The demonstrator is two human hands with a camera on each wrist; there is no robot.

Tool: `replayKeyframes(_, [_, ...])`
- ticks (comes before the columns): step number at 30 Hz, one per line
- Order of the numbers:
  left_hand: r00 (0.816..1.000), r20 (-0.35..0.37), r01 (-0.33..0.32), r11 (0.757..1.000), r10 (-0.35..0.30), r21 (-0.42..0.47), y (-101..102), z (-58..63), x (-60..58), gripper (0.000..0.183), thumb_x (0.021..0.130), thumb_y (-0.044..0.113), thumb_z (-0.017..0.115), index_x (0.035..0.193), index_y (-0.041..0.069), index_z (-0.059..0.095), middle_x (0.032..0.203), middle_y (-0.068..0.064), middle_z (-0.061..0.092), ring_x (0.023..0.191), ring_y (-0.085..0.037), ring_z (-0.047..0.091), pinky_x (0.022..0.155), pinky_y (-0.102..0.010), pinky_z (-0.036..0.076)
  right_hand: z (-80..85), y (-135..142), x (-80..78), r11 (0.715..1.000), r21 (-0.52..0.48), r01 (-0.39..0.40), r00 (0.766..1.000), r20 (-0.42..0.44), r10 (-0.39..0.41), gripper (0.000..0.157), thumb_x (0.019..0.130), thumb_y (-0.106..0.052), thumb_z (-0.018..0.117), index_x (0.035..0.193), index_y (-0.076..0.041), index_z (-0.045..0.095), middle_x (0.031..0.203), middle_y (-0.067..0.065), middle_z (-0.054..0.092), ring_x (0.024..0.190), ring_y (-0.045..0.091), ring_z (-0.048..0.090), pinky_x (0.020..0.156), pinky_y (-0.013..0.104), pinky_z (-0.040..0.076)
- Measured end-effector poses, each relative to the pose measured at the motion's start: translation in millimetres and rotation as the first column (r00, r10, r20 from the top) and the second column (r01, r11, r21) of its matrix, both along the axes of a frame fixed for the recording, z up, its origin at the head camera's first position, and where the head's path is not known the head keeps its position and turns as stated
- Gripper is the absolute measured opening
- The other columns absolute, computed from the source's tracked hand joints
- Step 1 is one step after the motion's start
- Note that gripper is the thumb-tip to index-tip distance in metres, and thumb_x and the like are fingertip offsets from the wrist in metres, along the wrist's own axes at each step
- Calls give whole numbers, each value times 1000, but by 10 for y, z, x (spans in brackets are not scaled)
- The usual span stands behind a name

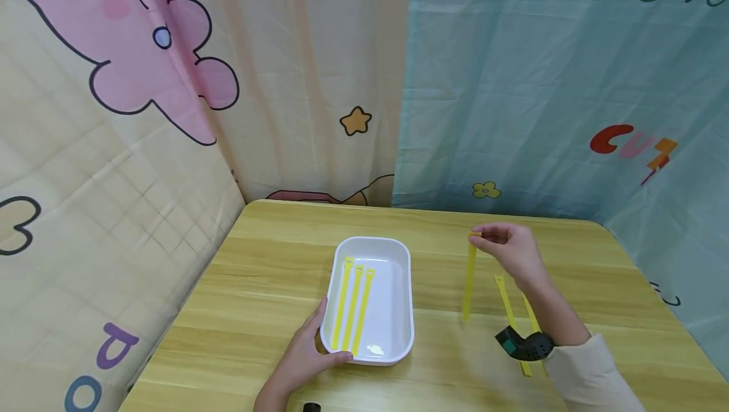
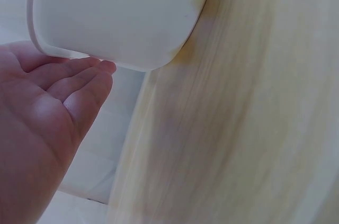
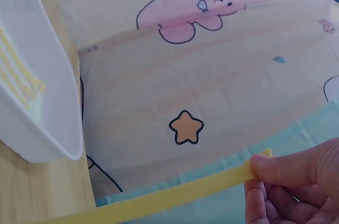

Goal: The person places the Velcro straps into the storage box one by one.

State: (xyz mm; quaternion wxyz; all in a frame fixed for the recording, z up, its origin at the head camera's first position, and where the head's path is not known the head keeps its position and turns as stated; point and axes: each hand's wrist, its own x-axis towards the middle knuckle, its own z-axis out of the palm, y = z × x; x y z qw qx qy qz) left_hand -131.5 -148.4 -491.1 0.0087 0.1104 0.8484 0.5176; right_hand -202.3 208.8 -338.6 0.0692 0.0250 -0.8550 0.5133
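Observation:
My right hand (image 1: 512, 252) pinches a yellow hook-and-loop cable tie (image 1: 469, 282) by its top end between thumb and fingers. The tie hangs nearly straight down, to the right of a white tray (image 1: 390, 317). In the right wrist view, this strap (image 3: 175, 195) runs from the fingertips toward the lower left. Inside the tray, three yellow ties (image 1: 354, 304) lie side by side along the left, slotted heads at the far end. My left hand (image 1: 304, 352) holds the tray's near left corner, thumb at the near rim, fingers against the outer left wall (image 2: 116, 23).
Under my right forearm, two more yellow ties (image 1: 504, 301) lie on the wooden table (image 1: 267, 260), partly hidden by the arm and black wrist camera (image 1: 524, 343). Printed curtains (image 1: 319, 83) stand behind the table and along its sides. A small black object (image 1: 311, 407) shows at the bottom edge.

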Motion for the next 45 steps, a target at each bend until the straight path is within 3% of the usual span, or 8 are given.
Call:
replayKeyframes(10, [1000,-6,-7,1000,7,12,11,0,3,112,60,36,85,144,0,21,145,-19,26,132,-34,24,105,-50,19,82,-103,33,998,-69,3,1000,-17,-5,36,83,-20,69,104,8,63,88,3,66,75,9,59,66,20,50])
replayKeyframes(26, [1000,8,-10,1000,10,10,21,28,10,112,60,37,85,145,1,21,146,-19,26,132,-34,24,105,-52,19,311,-356,150,993,-106,-59,991,-125,45,32,82,-18,70,101,7,65,87,4,68,75,11,62,67,20,51])
replayKeyframes(33, [1000,3,-16,1000,16,3,14,22,7,113,60,37,85,145,1,21,145,-19,26,132,-34,24,105,-51,19,394,-495,218,968,-236,-87,979,-202,39,27,81,-11,71,98,9,65,85,2,67,73,13,60,67,20,52])
replayKeyframes(39, [1000,-8,-11,1000,11,0,9,9,2,113,60,37,85,145,0,21,145,-19,27,131,-35,25,104,-52,19,330,-626,215,939,-322,-123,968,-247,43,26,79,-6,72,96,11,64,84,5,67,72,15,60,67,21,52])
replayKeyframes(45, [1000,-14,-7,1000,7,19,15,22,2,113,59,36,86,144,0,21,146,-18,27,132,-30,25,105,-49,19,159,-761,195,922,-356,-152,975,-205,82,25,79,-5,72,96,11,64,84,9,67,72,16,60,66,23,52])
